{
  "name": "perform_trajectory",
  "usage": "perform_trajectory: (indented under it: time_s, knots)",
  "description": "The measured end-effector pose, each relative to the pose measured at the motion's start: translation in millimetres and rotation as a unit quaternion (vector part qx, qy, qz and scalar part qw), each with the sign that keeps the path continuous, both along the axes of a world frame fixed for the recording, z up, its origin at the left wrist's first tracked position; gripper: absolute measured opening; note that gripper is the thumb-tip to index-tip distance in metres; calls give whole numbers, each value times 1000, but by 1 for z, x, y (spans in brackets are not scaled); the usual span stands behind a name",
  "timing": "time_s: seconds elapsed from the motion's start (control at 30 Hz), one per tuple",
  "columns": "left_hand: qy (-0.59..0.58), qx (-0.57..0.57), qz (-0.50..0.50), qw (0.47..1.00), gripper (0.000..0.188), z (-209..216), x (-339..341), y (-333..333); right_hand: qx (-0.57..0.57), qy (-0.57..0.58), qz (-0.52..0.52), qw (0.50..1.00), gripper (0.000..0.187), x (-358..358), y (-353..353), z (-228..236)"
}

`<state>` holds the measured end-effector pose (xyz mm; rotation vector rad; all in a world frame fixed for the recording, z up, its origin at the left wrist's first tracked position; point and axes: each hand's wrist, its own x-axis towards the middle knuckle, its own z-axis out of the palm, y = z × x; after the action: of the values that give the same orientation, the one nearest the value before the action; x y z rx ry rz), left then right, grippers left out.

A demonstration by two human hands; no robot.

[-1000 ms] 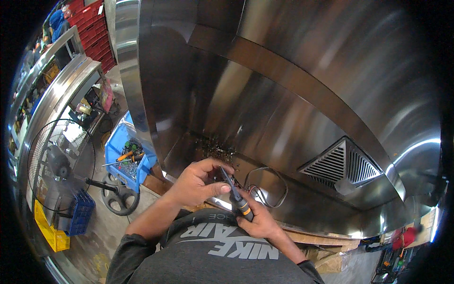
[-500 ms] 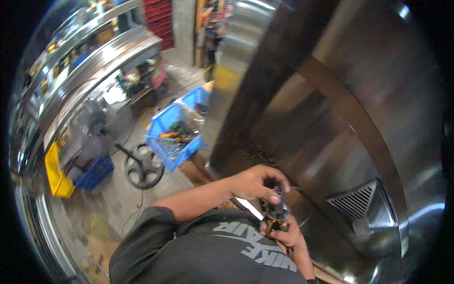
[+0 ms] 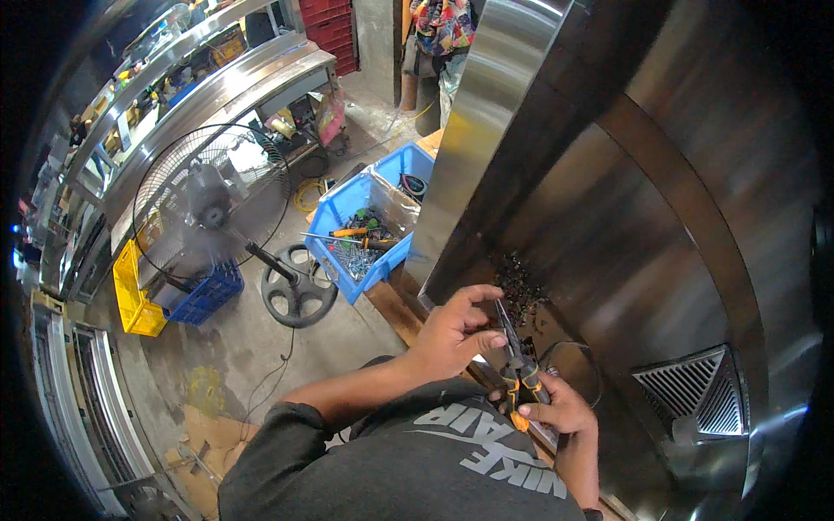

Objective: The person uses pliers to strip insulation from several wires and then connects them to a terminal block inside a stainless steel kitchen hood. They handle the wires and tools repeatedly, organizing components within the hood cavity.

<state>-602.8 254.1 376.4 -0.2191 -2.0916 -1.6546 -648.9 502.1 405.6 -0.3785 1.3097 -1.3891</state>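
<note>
A pair of long-nosed pliers (image 3: 514, 352) with orange and black handles is gripped in my right hand (image 3: 563, 406), its fingers closed round the handles. The jaws point up and away from me. My left hand (image 3: 456, 334) is beside the jaws, thumb and index finger apart, the index fingertip close to the jaw tip. Whether the left thumb touches the pliers I cannot tell, and nothing shows between those fingers. A scatter of small dark pieces (image 3: 521, 282) lies on the brown steel panel (image 3: 565, 217) just beyond the pliers.
To the left, a blue bin (image 3: 369, 276) holds screws and tools with orange handles. A standing fan (image 3: 211, 204) with a round base (image 3: 300, 286) is farther left, by yellow (image 3: 135, 291) and dark blue crates (image 3: 204, 293). A slatted vent (image 3: 686, 386) is on the right.
My left hand's fingers, earlier curled over the front of the pliers, are now spread apart beside the jaws. The pliers stay in my right hand. The whole view has shifted and become sharper.
</note>
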Motion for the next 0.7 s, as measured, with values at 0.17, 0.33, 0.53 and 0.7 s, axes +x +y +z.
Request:
perform_trajectory:
  time_s: [0.17,0.33,0.53,0.7]
  knots:
    - [123,-30,42,991,39,-4,-11,-1,-83,-58,7,995,67,-8,6,-5]
    - [214,-173,137,952,26,0,-16,-43,-111,19,68,991,69,-23,29,-11]
    - [67,39,383,920,13,-20,-25,-160,75,165,-173,968,53,-9,85,-26]
    - [-143,-137,335,921,19,-99,-59,-195,180,98,-338,919,53,-3,94,-62]
